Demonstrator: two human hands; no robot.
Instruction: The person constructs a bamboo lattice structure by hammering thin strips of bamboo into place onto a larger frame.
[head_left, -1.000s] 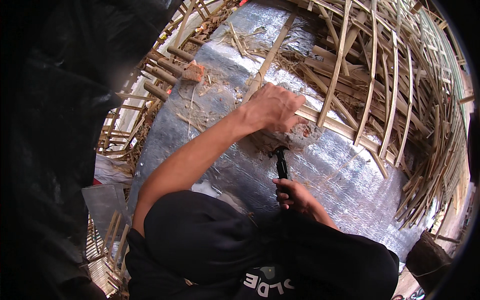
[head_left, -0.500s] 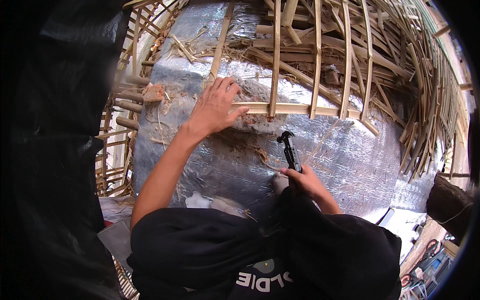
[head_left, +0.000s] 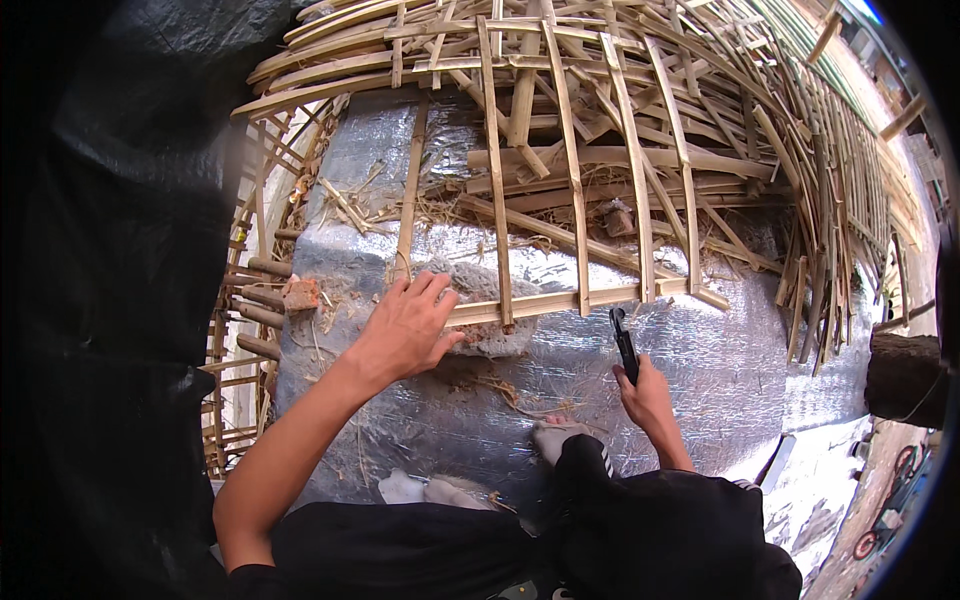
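Observation:
My left hand (head_left: 405, 325) is at the left end of a pale bamboo strip (head_left: 545, 303), fingers over its far side and thumb on the near side. This strip is the crosspiece of a bamboo frame, with several long slats (head_left: 573, 170) running away from me. Beneath its left part sits a rough grey concrete block (head_left: 500, 343). My right hand (head_left: 650, 398) is wrapped round a small black hammer-headed multi-tool (head_left: 626, 348). The tool's head is just below the crosspiece, near its right part; whether they touch I cannot tell.
Silvery foil sheeting (head_left: 700, 400) covers the ground, with a bare foot (head_left: 560, 435) on it. A heap of bamboo slats (head_left: 640, 180) lies at the far right. A brick piece (head_left: 300, 294) is at the left, beside black sheeting (head_left: 130, 300). A dark log end (head_left: 905, 378) stands right.
The view has tilted up, showing more of the frame's far end. My right hand has brought the multi-tool rightward and up close to the crosspiece. My left hand stays at the strip's end.

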